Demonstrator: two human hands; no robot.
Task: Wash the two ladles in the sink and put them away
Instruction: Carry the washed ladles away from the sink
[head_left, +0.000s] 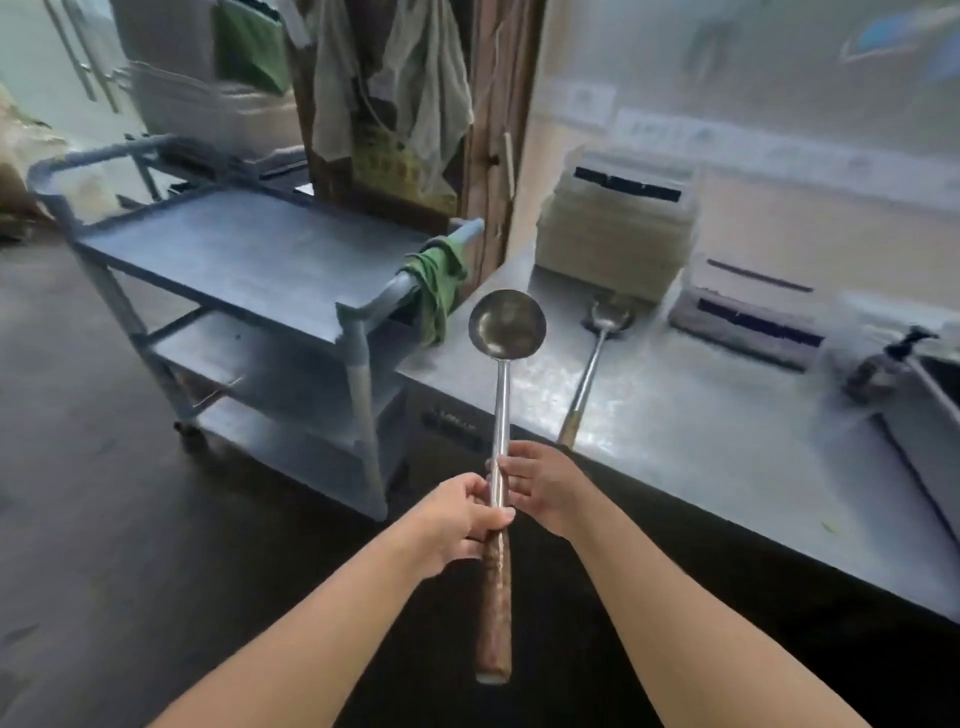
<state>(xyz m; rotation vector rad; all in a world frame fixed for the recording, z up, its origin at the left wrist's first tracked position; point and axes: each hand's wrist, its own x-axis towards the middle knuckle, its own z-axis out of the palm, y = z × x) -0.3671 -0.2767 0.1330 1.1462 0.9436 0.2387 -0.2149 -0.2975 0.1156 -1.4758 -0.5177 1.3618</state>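
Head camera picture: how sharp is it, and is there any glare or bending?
Head view: the held ladle is fairly sharp; the back wall and hanging cloths are smeared by blur; soft glare lies on the steel counter; wide-angle distortion curves the cart.

Two bare forearms (322, 618), bare left hand (457, 519), bare right hand (543, 491)

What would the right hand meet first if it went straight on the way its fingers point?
The ladle, whose metal shaft the right hand seems to pinch; just beyond lies the left hand, though depth is unclear.
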